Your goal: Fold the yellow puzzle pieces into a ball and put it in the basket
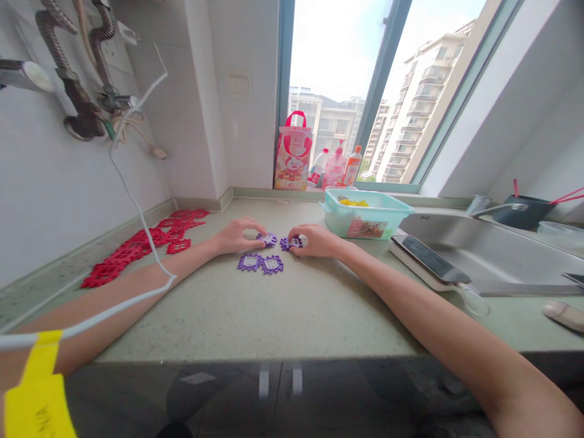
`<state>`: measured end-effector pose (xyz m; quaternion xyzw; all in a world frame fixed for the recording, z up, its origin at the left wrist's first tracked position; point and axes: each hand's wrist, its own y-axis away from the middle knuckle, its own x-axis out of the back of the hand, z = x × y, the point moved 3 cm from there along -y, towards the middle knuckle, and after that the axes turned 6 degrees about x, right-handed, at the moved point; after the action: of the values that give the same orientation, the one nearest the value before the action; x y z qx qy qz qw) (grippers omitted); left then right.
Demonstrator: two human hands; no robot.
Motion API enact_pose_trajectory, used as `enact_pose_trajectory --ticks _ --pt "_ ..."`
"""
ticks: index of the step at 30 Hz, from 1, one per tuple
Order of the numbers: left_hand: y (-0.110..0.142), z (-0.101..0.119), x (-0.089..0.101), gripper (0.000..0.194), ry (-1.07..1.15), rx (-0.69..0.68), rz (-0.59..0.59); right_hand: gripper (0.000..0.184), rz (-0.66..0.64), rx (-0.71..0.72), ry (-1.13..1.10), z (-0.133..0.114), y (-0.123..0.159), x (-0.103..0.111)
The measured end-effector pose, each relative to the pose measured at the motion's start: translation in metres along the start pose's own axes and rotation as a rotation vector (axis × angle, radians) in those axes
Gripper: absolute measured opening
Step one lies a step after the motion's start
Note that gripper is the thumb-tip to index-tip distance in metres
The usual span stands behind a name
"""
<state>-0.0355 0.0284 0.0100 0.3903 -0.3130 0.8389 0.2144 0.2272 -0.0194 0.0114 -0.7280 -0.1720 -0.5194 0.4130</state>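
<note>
Several small purple plastic frame pieces lie on the green speckled counter (283, 304). My left hand (237, 235) is curled over one purple piece (267, 238), fingers pinched on its edge. My right hand (314, 239) grips another purple piece (291, 243) just to the right of it. The two held pieces sit close together, a small gap between them. Two more purple pieces (260, 263) lie joined side by side just in front of my hands.
A spread of red pieces (146, 246) lies along the left wall. A teal tub (367, 213) stands behind my right hand, with a sink (493, 258) and a scale (426, 258) to its right. A white cable (137, 207) hangs across my left arm. Bottles and a bag stand at the window.
</note>
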Motion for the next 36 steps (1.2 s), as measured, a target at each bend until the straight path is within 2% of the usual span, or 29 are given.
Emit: enact_pose_trajectory --ticks 2,7,11,14,18,21,23,26,27,29,32,34,36 --pt "-0.001 -0.001 -0.002 0.046 0.006 0.026 -0.082 0.020 0.006 -0.008 0.014 0.001 0.001 0.000" --pt "-0.002 0.003 -0.004 0.044 -0.009 0.013 -0.085 0.022 0.071 -0.057 0.070 0.007 0.003 -0.001" --pt "0.002 0.015 -0.009 0.044 -0.043 -0.072 -0.142 0.023 0.198 -0.088 0.041 0.009 0.002 -0.001" --pt "0.004 0.019 -0.013 0.048 -0.055 -0.111 -0.168 0.023 0.319 -0.103 -0.023 0.002 -0.001 0.001" --pt "0.003 0.015 -0.012 0.060 0.027 -0.023 -0.109 0.021 0.428 -0.092 -0.072 -0.015 -0.006 0.002" --pt "0.002 0.012 -0.011 0.052 0.106 0.066 -0.062 0.024 0.478 -0.095 -0.094 -0.023 -0.009 0.000" --pt "0.001 0.011 -0.008 0.046 0.103 0.103 -0.007 0.024 0.455 -0.102 -0.096 -0.024 -0.010 -0.004" --pt "0.000 0.010 0.002 0.043 0.047 0.145 0.070 0.021 0.254 -0.096 -0.114 -0.020 -0.012 -0.017" --pt "0.000 0.011 0.006 0.043 0.030 0.153 0.038 0.022 0.182 -0.093 -0.133 -0.019 -0.012 -0.021" --pt "0.002 0.012 0.012 0.042 0.004 0.160 -0.135 0.025 0.106 -0.092 -0.169 -0.017 -0.011 -0.025" --pt "0.009 0.016 0.020 0.039 -0.051 0.159 -0.418 0.027 0.104 -0.098 -0.180 -0.018 -0.010 -0.026" --pt "0.014 0.019 0.024 0.046 -0.092 0.158 -0.473 0.028 0.102 -0.096 -0.179 -0.019 -0.010 -0.025" --pt "0.017 0.021 0.026 0.047 -0.109 0.162 -0.465 0.029 0.096 -0.088 -0.177 -0.021 -0.011 -0.024"
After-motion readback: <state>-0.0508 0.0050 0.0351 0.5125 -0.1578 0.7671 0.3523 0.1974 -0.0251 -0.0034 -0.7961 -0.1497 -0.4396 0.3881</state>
